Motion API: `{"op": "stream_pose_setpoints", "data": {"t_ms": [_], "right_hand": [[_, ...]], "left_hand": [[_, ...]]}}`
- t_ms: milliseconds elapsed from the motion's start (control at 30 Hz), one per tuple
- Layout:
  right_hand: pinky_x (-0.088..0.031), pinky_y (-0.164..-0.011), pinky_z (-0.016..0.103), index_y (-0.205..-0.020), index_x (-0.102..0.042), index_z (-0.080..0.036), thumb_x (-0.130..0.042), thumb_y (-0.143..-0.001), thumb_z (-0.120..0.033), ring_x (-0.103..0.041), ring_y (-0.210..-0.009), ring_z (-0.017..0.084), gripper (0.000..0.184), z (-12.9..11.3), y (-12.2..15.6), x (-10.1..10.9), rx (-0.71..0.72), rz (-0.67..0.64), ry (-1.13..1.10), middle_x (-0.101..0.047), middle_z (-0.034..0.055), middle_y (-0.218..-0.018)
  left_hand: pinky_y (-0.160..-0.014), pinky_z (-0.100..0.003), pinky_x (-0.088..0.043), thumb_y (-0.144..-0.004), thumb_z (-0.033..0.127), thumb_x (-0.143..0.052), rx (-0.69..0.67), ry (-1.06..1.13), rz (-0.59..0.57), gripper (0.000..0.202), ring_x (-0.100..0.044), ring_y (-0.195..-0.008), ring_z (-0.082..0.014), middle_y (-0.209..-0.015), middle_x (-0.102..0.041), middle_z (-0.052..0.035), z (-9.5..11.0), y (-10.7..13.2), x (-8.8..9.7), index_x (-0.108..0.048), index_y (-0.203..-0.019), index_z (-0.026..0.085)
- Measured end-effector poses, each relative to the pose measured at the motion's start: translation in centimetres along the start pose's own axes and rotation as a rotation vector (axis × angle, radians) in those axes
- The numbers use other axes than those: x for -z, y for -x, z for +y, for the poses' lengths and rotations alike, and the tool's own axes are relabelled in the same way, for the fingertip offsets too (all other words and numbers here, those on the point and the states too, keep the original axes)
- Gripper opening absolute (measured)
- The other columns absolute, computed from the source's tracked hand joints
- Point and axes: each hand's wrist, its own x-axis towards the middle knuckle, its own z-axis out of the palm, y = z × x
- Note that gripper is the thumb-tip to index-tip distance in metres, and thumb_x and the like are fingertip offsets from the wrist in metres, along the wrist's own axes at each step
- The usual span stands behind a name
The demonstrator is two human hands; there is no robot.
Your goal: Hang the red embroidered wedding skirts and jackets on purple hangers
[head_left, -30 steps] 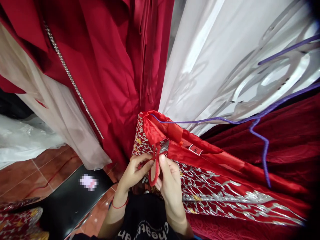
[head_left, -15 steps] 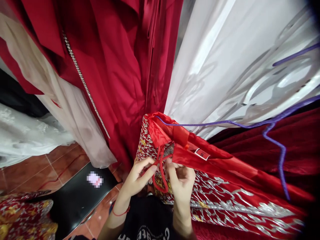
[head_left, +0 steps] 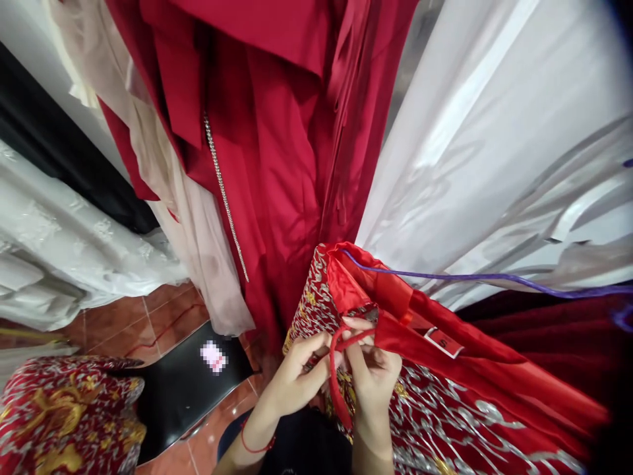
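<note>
A red garment (head_left: 420,330) with a satin lining and silver and gold embroidery lies in front of me, its waist opening toward me. At that opening, my left hand (head_left: 306,369) pinches a red cord (head_left: 339,389) between thumb and fingers. My right hand (head_left: 370,369) is closed on the same cord just beside it, its fingertips partly hidden behind the cord. A loop of the cord hangs down between the two hands. A red size label (head_left: 445,343) with a white border is on the lining to the right.
A purple hanger (head_left: 475,277) reaches out of the garment's opening to the right. Red dresses (head_left: 281,132) and white gowns (head_left: 459,132) hang ahead. At the lower left, another embroidered garment (head_left: 69,415) lies over a black seat (head_left: 192,389) on the tiled floor (head_left: 168,310).
My view has shifted left, so everything appears further right and lower. The right fingers have moved up over the cord's crossing, and the cord loop has changed shape.
</note>
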Motion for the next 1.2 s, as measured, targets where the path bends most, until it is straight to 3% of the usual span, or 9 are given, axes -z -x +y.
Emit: {"op": "stream_pose_setpoints", "data": {"t_ms": [200, 433, 533, 633, 733, 833, 1000, 1100, 1200], "right_hand": [[-0.054, -0.070, 0.032, -0.079, -0.069, -0.020, -0.067, -0.084, -0.023, -0.062, -0.064, 0.017, 0.006, 1.8, -0.9, 1.3, 0.271, 0.136, 0.315, -0.068, 0.0015, -0.071], [-0.045, -0.055, 0.025, -0.088, -0.067, -0.019, -0.051, -0.092, -0.022, -0.060, -0.055, 0.015, 0.017, 2.2, -1.6, 2.8, 0.248, -0.373, 0.675, -0.066, 0.0005, -0.065], [-0.042, -0.052, 0.023, -0.084, -0.069, -0.021, -0.054, -0.082, -0.007, -0.064, -0.056, 0.017, 0.021, 3.9, -0.3, 3.2, 0.095, -0.549, 0.882, -0.070, 0.0010, -0.067], [-0.048, -0.059, 0.024, -0.087, -0.073, -0.023, -0.059, -0.073, -0.001, -0.072, -0.069, 0.021, 0.029, 5.2, 1.3, 4.3, -0.070, -0.608, 1.049, -0.074, 0.0032, -0.074], [-0.056, -0.072, 0.029, -0.120, -0.067, -0.023, -0.060, -0.078, -0.007, -0.074, -0.084, 0.024, 0.045, 4.7, 2.1, 5.5, -0.063, -0.558, 0.939, -0.077, 0.0064, -0.094], [-0.060, -0.084, 0.033, -0.143, -0.049, -0.023, -0.059, -0.086, -0.017, -0.072, -0.099, 0.022, 0.058, 3.1, 2.2, 5.9, 0.118, -0.374, 0.699, -0.073, 0.0089, -0.115], [-0.059, -0.095, 0.036, -0.146, -0.047, -0.024, -0.056, -0.095, -0.025, -0.068, -0.115, 0.023, 0.052, 2.0, 2.4, 4.5, 0.318, -0.097, 0.575, -0.069, 0.0101, -0.124], [-0.055, -0.103, 0.040, -0.147, -0.049, -0.027, -0.052, -0.097, -0.026, -0.060, -0.128, 0.026, 0.050, 2.4, 2.4, 3.4, 0.292, -0.075, 0.582, -0.066, 0.0098, -0.130], [-0.051, -0.107, 0.039, -0.144, -0.052, -0.027, -0.051, -0.097, -0.027, -0.059, -0.129, 0.025, 0.046, 2.3, 2.1, 2.3, 0.227, -0.075, 0.456, -0.066, 0.0099, -0.130]], "left_hand": [[-0.048, -0.017, -0.034, -0.099, 0.040, -0.053, 0.066, 0.023, -0.017, 0.028, -0.042, -0.048, -0.0053, -0.058, -0.047, 0.0057, 0.9, 0.4, 0.3, -0.055, -0.083, 0.017], [-0.049, -0.018, -0.033, -0.100, 0.042, -0.049, 0.045, 0.058, 0.013, 0.032, -0.041, -0.046, -0.0063, -0.051, -0.046, 0.0063, 0.7, 0.6, 0.2, -0.054, -0.081, 0.018], [-0.048, -0.019, -0.031, -0.101, 0.044, -0.047, 0.054, 0.034, 0.042, 0.034, -0.037, -0.043, -0.0060, -0.049, -0.044, 0.0067, 0.4, 0.6, 0.4, -0.056, -0.082, 0.017], [-0.045, -0.019, -0.026, -0.100, 0.048, -0.048, 0.078, -0.003, 0.046, 0.038, -0.031, -0.042, -0.0054, -0.049, -0.041, 0.0073, 0.1, 0.1, 0.5, -0.059, -0.083, 0.016], [-0.045, -0.019, -0.025, -0.098, 0.051, -0.050, 0.101, -0.002, 0.031, 0.041, -0.029, -0.043, -0.0056, -0.049, -0.039, 0.0073, -0.4, -0.6, 0.0, -0.059, -0.079, 0.016], [-0.047, -0.019, -0.028, -0.096, 0.052, -0.053, 0.113, 0.024, 0.004, 0.042, -0.029, -0.046, -0.0059, -0.051, -0.037, 0.0072, -1.3, -1.1, -0.7, -0.057, -0.075, 0.016], [-0.047, -0.018, -0.033, -0.096, 0.051, -0.053, 0.093, -0.008, -0.022, 0.041, -0.034, -0.047, -0.0073, -0.053, -0.039, 0.0059, -2.2, -1.2, -1.2, -0.061, -0.078, 0.016], [-0.058, -0.020, -0.048, -0.094, 0.046, -0.058, -0.002, -0.225, 0.079, 0.032, -0.056, -0.059, -0.0124, -0.064, -0.059, -0.0006, -1.6, -1.0, -0.8, -0.068, -0.085, 0.017], [-0.072, -0.021, -0.056, -0.093, 0.036, -0.060, -0.169, -0.452, 0.100, 0.019, -0.070, -0.075, -0.0166, -0.086, -0.075, -0.0048, -0.5, -0.7, -0.3, -0.073, -0.095, 0.021]]}}
